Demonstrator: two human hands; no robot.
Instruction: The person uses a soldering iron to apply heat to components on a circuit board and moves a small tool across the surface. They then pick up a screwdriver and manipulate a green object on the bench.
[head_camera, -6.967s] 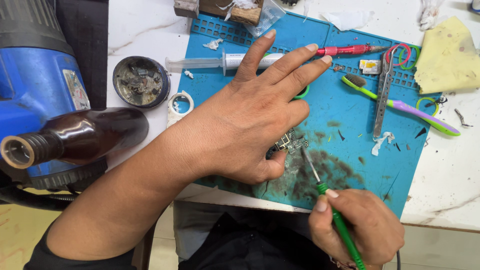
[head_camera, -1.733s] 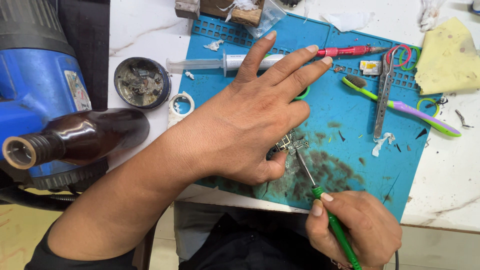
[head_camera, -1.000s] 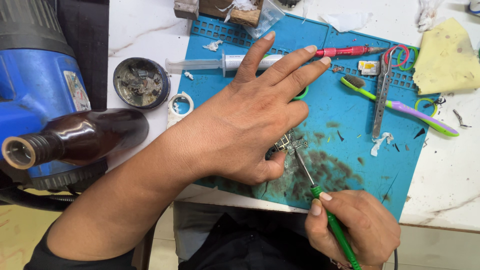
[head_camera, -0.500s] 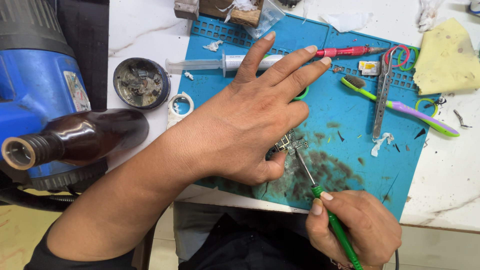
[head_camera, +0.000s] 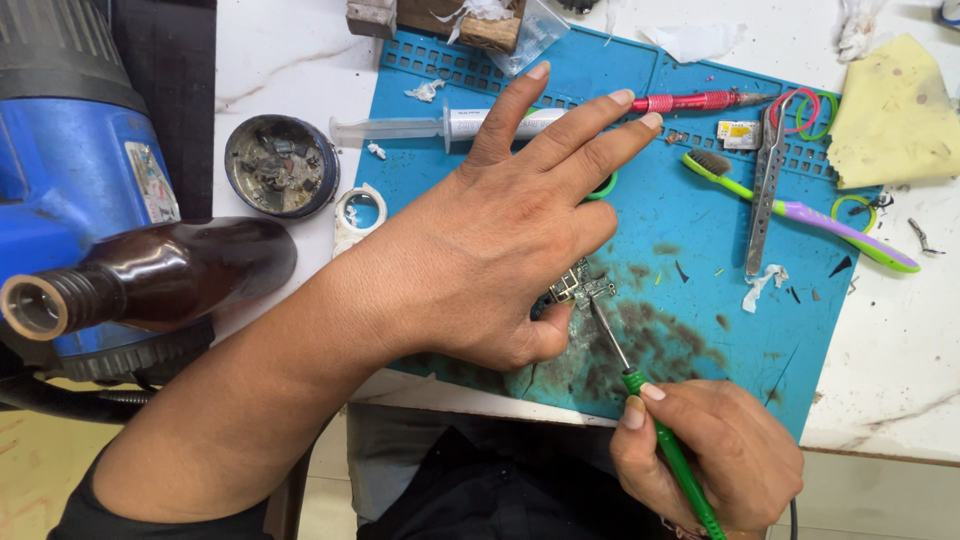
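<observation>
My left hand (head_camera: 500, 235) lies flat on the blue work mat (head_camera: 690, 300), fingers spread, pressing down a small circuit board (head_camera: 573, 288) that shows between thumb and forefinger. My right hand (head_camera: 715, 465) grips a green-handled tool (head_camera: 660, 440) like a pen; its thin metal tip touches the board's right edge. Most of the board is hidden under my left palm.
A brown glass bottle (head_camera: 150, 280) lies on a blue machine (head_camera: 70, 150) at left. A round tin (head_camera: 280, 165), syringe (head_camera: 400, 128), red tool (head_camera: 700, 100), tweezers (head_camera: 765, 185), toothbrush (head_camera: 800, 212) and yellow cloth (head_camera: 895, 115) surround the mat. Dark residue stains the mat's near edge.
The tool tip has shifted up from the stained mat to the board's edge, with my right hand sliding slightly left. My left hand has stayed put.
</observation>
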